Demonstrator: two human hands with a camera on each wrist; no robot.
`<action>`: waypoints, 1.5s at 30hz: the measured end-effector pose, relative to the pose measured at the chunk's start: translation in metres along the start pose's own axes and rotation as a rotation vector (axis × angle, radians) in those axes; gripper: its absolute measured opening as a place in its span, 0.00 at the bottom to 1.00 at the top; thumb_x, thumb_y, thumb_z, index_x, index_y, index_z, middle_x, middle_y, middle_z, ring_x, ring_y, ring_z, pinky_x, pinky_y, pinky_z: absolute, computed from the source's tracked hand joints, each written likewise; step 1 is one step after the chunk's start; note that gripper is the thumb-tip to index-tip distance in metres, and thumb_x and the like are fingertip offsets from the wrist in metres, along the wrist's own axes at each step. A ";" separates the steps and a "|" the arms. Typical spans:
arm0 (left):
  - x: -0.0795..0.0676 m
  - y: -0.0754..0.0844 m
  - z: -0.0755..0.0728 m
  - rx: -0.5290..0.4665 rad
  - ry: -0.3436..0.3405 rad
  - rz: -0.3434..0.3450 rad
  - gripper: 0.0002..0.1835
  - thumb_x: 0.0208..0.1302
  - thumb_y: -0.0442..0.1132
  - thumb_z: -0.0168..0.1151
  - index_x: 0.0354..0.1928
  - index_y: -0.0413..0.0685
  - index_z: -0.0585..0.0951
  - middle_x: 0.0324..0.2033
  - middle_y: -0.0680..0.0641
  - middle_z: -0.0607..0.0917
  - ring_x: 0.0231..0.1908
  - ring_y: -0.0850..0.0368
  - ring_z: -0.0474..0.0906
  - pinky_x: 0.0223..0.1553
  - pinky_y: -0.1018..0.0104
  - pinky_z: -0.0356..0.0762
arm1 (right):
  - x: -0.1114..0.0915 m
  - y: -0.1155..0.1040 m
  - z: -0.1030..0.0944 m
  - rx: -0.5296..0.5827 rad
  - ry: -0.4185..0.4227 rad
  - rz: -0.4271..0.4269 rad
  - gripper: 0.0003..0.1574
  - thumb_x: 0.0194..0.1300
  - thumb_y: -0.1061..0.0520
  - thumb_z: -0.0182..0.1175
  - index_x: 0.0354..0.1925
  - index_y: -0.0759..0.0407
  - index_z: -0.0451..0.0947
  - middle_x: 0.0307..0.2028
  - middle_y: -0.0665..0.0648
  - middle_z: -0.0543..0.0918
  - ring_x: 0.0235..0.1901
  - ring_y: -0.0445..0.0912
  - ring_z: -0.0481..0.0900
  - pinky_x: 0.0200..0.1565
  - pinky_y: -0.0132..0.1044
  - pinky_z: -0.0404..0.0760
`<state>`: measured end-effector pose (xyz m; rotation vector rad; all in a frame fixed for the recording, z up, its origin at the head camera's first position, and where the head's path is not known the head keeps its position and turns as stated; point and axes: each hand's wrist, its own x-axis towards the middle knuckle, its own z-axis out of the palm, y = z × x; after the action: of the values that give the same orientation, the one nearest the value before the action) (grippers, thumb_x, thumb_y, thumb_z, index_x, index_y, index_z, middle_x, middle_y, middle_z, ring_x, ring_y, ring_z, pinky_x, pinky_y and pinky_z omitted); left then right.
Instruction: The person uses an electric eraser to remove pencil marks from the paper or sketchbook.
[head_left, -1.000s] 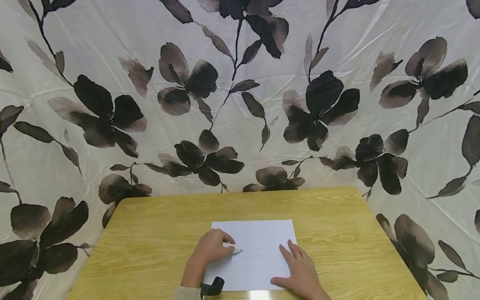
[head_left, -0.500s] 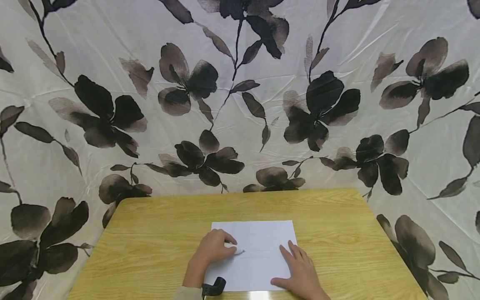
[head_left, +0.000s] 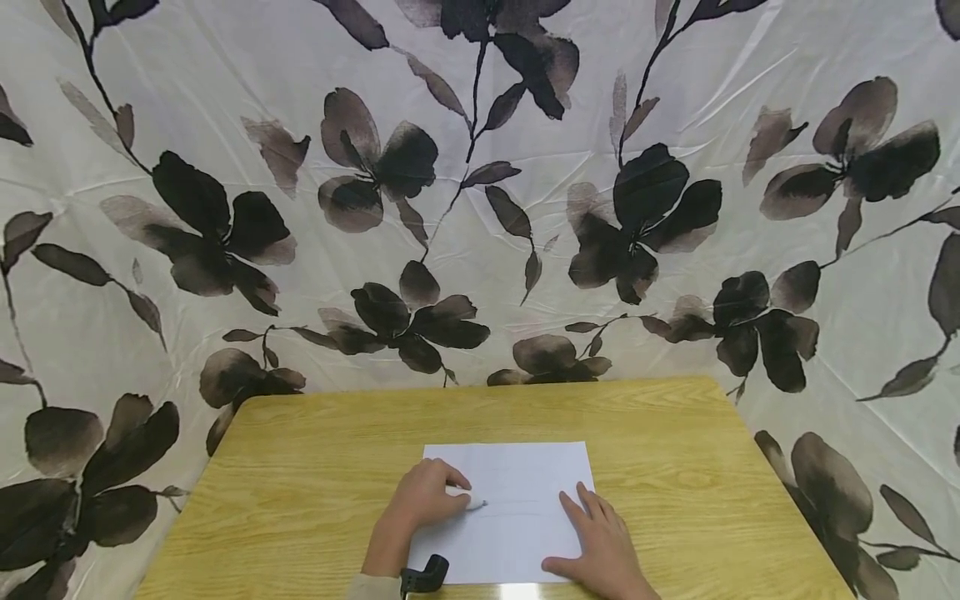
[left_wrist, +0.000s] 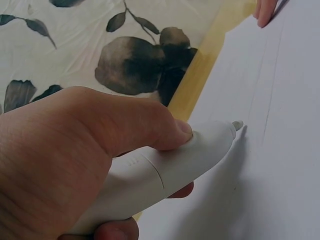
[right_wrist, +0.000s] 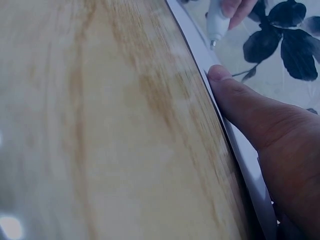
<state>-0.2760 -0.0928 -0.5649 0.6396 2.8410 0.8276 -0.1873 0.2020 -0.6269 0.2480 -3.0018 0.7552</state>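
Observation:
My left hand (head_left: 422,495) grips a thick white electric eraser (left_wrist: 197,152), its thumb lying on top of the body near the front. In the left wrist view its small pale tip (left_wrist: 238,124) points at a sheet of white paper (head_left: 517,550), by the end of faint pencil lines (left_wrist: 270,95); whether it touches cannot be told. My right hand (head_left: 600,537) rests with spread fingers on the paper's right side. Its thumb (right_wrist: 225,82) lies along the sheet's near edge in the right wrist view.
The paper lies on a yellow wood-grain table (head_left: 300,483). Behind and beside the table hangs a pale cloth (head_left: 525,192) with dark flowers. A black wrist camera (head_left: 427,573) sits on my left wrist above the paper's lower left corner.
My left hand with the electric eraser has shifted slightly right and then back left over the paper. The right hand stays in place.

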 end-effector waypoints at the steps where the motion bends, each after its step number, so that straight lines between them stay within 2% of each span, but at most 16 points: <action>1: 0.000 0.000 -0.001 0.000 0.000 -0.006 0.05 0.51 0.43 0.68 0.31 0.56 0.90 0.31 0.58 0.85 0.36 0.60 0.80 0.37 0.59 0.78 | 0.000 0.000 0.000 0.000 -0.002 0.000 0.67 0.39 0.16 0.61 0.69 0.54 0.67 0.70 0.65 0.60 0.66 0.63 0.59 0.60 0.65 0.58; 7: 0.003 0.000 0.002 -0.003 -0.022 0.002 0.06 0.53 0.45 0.68 0.32 0.57 0.90 0.32 0.59 0.85 0.36 0.61 0.80 0.38 0.60 0.78 | 0.001 0.001 0.001 0.006 0.015 -0.012 0.67 0.39 0.17 0.62 0.68 0.54 0.68 0.70 0.65 0.61 0.66 0.63 0.59 0.59 0.66 0.59; 16: -0.006 -0.003 0.002 -0.001 -0.016 -0.006 0.05 0.51 0.43 0.68 0.30 0.56 0.90 0.31 0.58 0.85 0.36 0.61 0.80 0.37 0.60 0.78 | 0.001 0.002 0.009 0.011 -0.047 -0.006 0.70 0.37 0.14 0.58 0.68 0.54 0.67 0.70 0.66 0.61 0.66 0.65 0.59 0.58 0.67 0.59; 24: 0.001 0.000 0.008 -0.003 -0.038 0.013 0.06 0.53 0.45 0.68 0.32 0.58 0.90 0.32 0.59 0.85 0.36 0.62 0.80 0.38 0.60 0.77 | 0.000 0.003 0.004 0.002 -0.042 -0.010 0.69 0.37 0.14 0.59 0.68 0.55 0.68 0.69 0.66 0.62 0.65 0.64 0.60 0.58 0.67 0.60; 30: 0.002 0.000 0.007 0.009 -0.020 -0.005 0.04 0.52 0.44 0.69 0.31 0.58 0.89 0.31 0.60 0.84 0.36 0.62 0.80 0.38 0.60 0.77 | 0.001 0.005 0.004 -0.016 -0.039 -0.008 0.70 0.37 0.13 0.58 0.68 0.54 0.68 0.69 0.66 0.62 0.65 0.64 0.61 0.57 0.66 0.61; 36: 0.005 0.003 0.008 -0.005 -0.030 0.019 0.06 0.53 0.46 0.68 0.32 0.58 0.90 0.32 0.59 0.85 0.36 0.62 0.80 0.38 0.60 0.77 | 0.002 0.006 0.004 -0.017 -0.021 -0.019 0.69 0.37 0.14 0.59 0.68 0.54 0.68 0.69 0.65 0.62 0.65 0.63 0.60 0.58 0.66 0.61; 42: 0.001 0.000 0.004 -0.009 -0.002 -0.024 0.04 0.52 0.43 0.69 0.30 0.58 0.89 0.32 0.59 0.85 0.36 0.60 0.80 0.38 0.58 0.78 | 0.002 0.005 0.002 -0.007 -0.017 -0.018 0.69 0.37 0.15 0.59 0.68 0.55 0.68 0.69 0.66 0.62 0.65 0.64 0.61 0.58 0.67 0.61; 45: 0.001 0.000 0.004 -0.019 0.002 -0.014 0.04 0.52 0.43 0.69 0.30 0.57 0.89 0.32 0.58 0.85 0.37 0.59 0.81 0.38 0.58 0.78 | 0.001 0.004 0.002 -0.001 -0.005 -0.015 0.69 0.37 0.15 0.60 0.68 0.55 0.68 0.69 0.66 0.62 0.65 0.64 0.60 0.58 0.66 0.60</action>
<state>-0.2763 -0.0907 -0.5684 0.6162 2.8326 0.8527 -0.1892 0.2042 -0.6298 0.2731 -3.0011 0.7535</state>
